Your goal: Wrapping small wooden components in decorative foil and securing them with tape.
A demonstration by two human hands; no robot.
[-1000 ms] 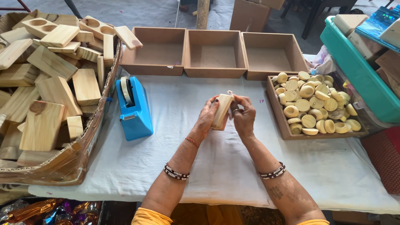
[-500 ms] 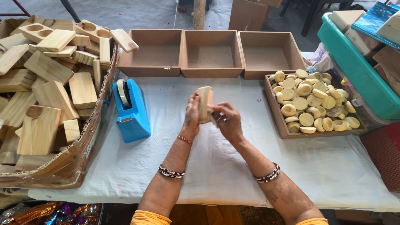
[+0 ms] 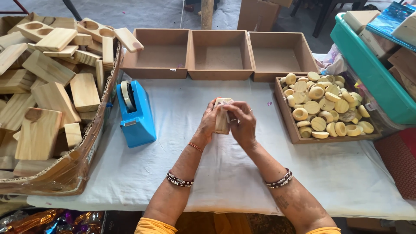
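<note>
Pale wooden block (image 3: 222, 118) upright, clasped between left hand (image 3: 209, 122) and right hand (image 3: 242, 123), beside blue tape dispenser (image 3: 138, 113).

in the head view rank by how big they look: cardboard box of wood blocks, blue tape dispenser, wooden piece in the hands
1. cardboard box of wood blocks
2. blue tape dispenser
3. wooden piece, partly hidden by both hands

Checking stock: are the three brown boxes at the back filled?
No, all three brown boxes show bare bottoms, while the tray holds round pieces.
</note>
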